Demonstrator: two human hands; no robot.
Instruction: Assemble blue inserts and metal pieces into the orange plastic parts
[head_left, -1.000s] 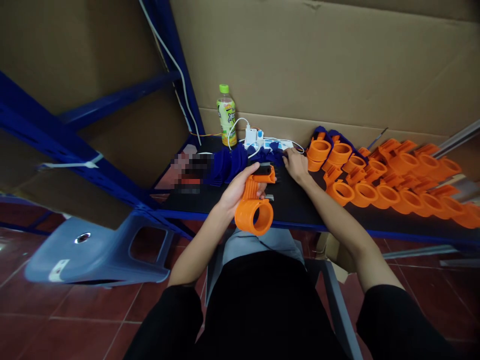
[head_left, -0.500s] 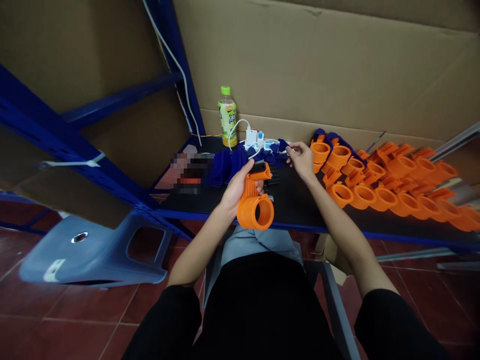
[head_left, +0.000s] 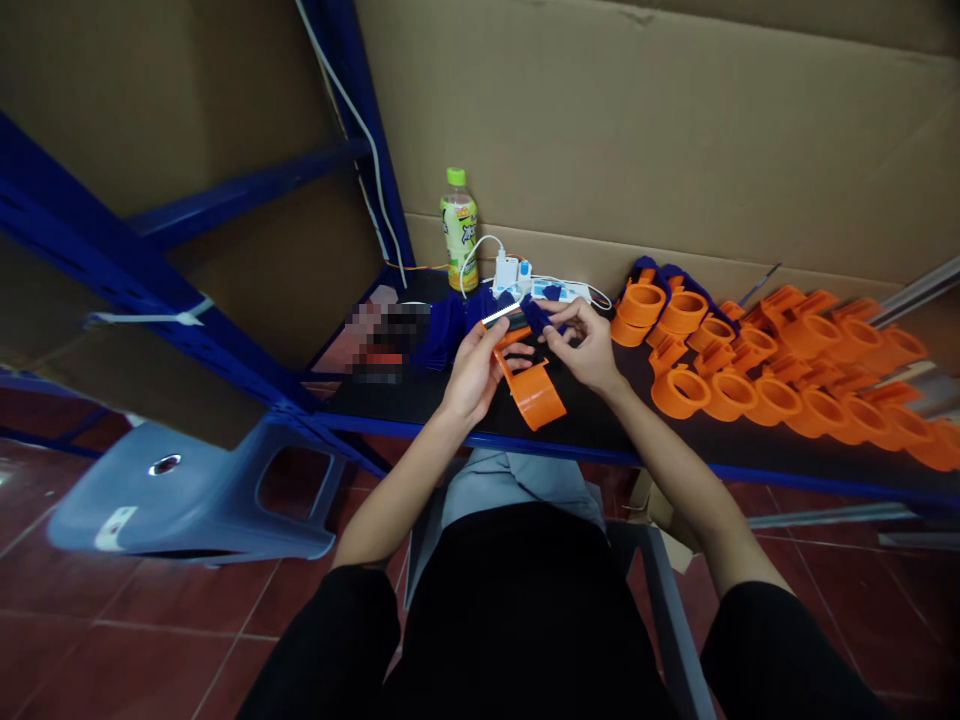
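Note:
My left hand (head_left: pixel 471 375) is wrapped round an orange plastic part with a ring (head_left: pixel 538 396), held just above the shelf's front edge. At the part's upper end lies a dark piece with a white toothed edge (head_left: pixel 501 315), under my left thumb. My right hand (head_left: pixel 590 345) pinches a small dark blue piece (head_left: pixel 535 316) against that end; its exact shape is partly covered by the fingers. More dark blue flat pieces (head_left: pixel 441 340) stand in a row behind my left hand.
Many similar orange ringed parts (head_left: pixel 682 390) stand in rows on the black shelf at right, a few with blue pieces. Behind my hands are a green-capped bottle (head_left: pixel 459 235) and a white power strip with chargers (head_left: pixel 506 272). A blue-grey stool (head_left: pixel 187 490) stands left.
My right hand has moved left with a dark blue piece, up to the orange part. My left hand has turned the part, so its ring faces away and the white toothed edge shows.

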